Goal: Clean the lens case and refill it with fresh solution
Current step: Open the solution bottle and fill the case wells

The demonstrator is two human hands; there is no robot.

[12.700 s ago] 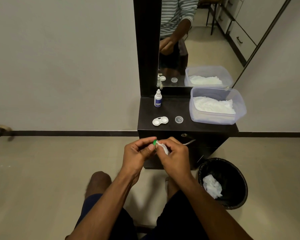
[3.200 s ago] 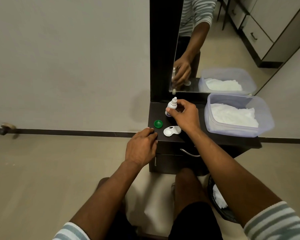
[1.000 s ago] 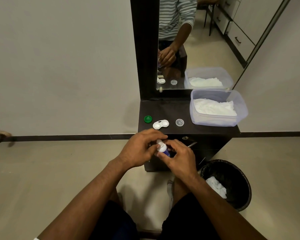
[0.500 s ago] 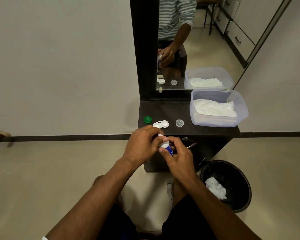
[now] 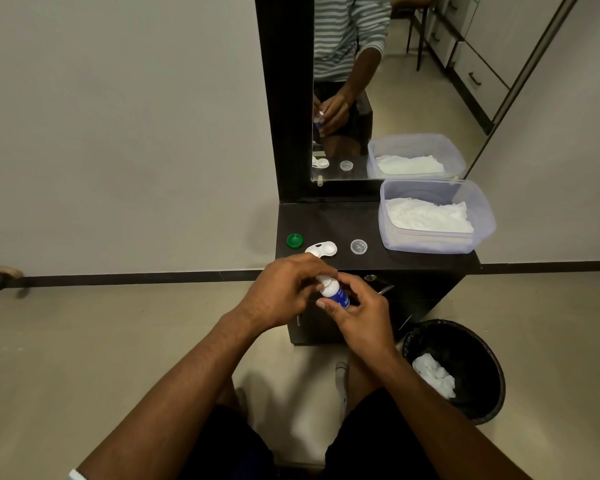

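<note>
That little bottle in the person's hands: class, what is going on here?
A person holds a small solution bottle in the right hand, while the left hand grips its cap end, seemingly opening it. The white lens case lies open on the dark stand, between a green cap and a clear cap.

Head camera, looking down-forward, hands near.

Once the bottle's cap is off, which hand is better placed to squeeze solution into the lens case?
Right. The right hand already holds the solution bottle by its body, while the left hand pinches only its cap. The open lens case lies just beyond both hands on the dresser top.
</note>
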